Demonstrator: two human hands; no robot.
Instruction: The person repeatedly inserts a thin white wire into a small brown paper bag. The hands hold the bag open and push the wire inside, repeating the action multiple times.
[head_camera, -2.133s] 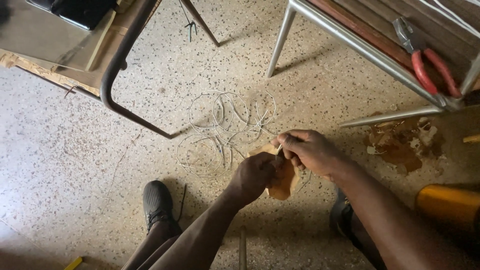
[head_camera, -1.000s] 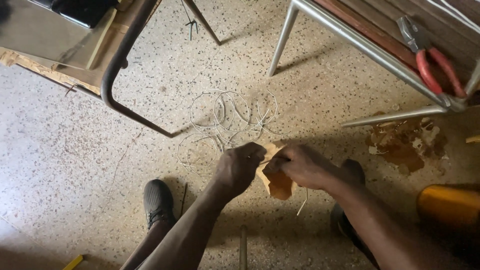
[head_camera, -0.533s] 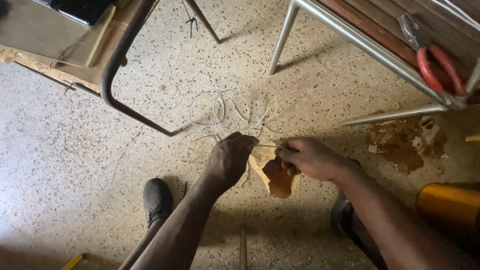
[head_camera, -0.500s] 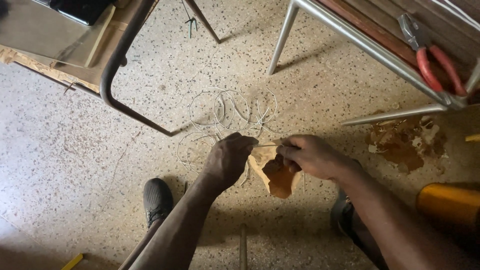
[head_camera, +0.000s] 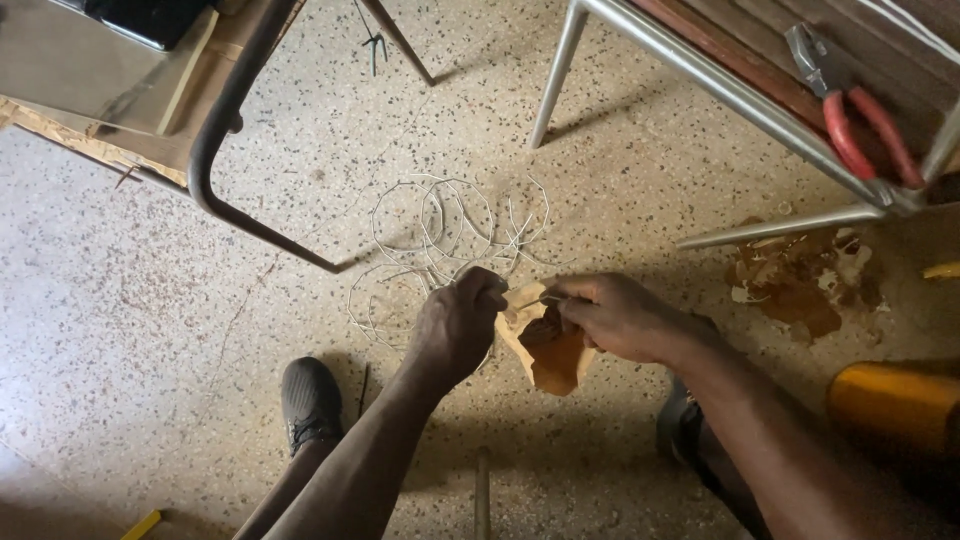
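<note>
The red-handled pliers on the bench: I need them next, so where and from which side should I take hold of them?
Grip the red-handled pliers by the two red handles, coming from the right-hand end of the wooden bench. The handles spread toward that side with a gap between them for fingers, while the grey metal head points up and left. The metal frame rail crosses just below, so a reach from above looks clearer.
</note>
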